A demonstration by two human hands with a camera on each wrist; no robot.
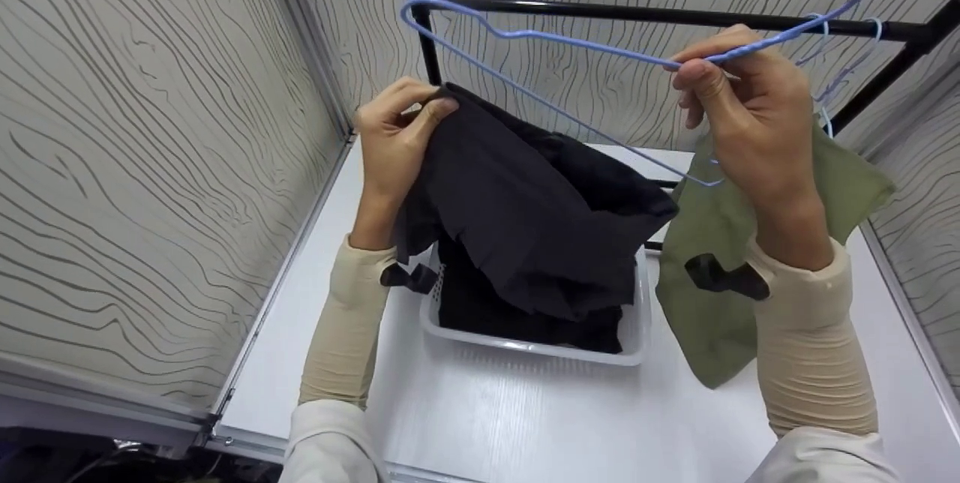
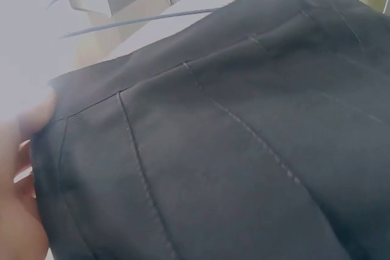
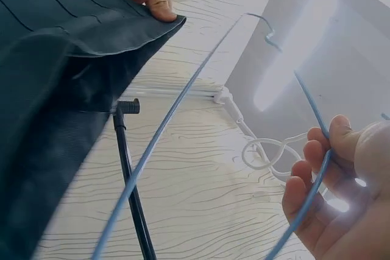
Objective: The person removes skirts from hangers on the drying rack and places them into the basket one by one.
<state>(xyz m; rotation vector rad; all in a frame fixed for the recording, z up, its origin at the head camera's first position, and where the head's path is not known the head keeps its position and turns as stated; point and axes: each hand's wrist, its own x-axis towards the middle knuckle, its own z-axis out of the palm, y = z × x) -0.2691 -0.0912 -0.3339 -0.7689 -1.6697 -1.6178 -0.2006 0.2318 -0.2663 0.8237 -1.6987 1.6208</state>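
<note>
A black pleated skirt [image 1: 517,205] hangs from my left hand [image 1: 394,138], which pinches one end of its waistband between thumb and fingers. Stitched pleat lines run down the skirt's cloth [image 2: 183,150] in the left wrist view. My right hand [image 1: 769,119] holds a blue wire hanger [image 1: 592,46] at the neck below its hook, with the long body pointing left. The hanger's far end is above the skirt's waistband, and the two look apart. In the right wrist view, the waistband opening [image 3: 109,44] gapes towards the hanger.
Below the skirt, a white basket [image 1: 517,344] with more black cloth [image 1: 487,303] stands on the white table [image 1: 510,423]. A black rack bar [image 1: 600,10] crosses behind the hands. At right, a green garment [image 1: 709,310] hangs under light blue hangers [image 1: 838,79]. Patterned walls enclose the table.
</note>
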